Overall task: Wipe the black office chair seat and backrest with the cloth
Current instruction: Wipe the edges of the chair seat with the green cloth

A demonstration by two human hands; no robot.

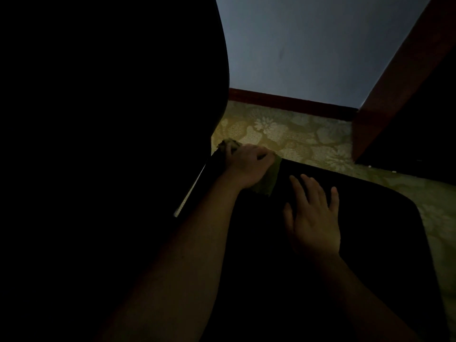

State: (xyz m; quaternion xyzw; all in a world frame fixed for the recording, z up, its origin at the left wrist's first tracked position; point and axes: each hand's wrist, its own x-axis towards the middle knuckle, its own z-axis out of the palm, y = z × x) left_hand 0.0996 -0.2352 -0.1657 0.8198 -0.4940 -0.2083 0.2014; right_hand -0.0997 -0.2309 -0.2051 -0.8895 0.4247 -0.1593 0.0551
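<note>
The black chair seat (370, 230) fills the lower right of the dim head view, and the black backrest (111, 95) rises at the left. A green cloth (270, 177) lies at the seat's rear edge by the backrest. My left hand (246, 164) grips the cloth with curled fingers and presses it on the seat. My right hand (313, 218) lies flat on the seat, fingers straight and spread, just right of the cloth.
A patterned yellow-green carpet (296, 137) lies beyond the seat. A dark red skirting board (291, 102) runs under a pale wall. A reddish wooden furniture panel (394, 95) stands at the right. A thin metal strip (190, 191) shows between seat and backrest.
</note>
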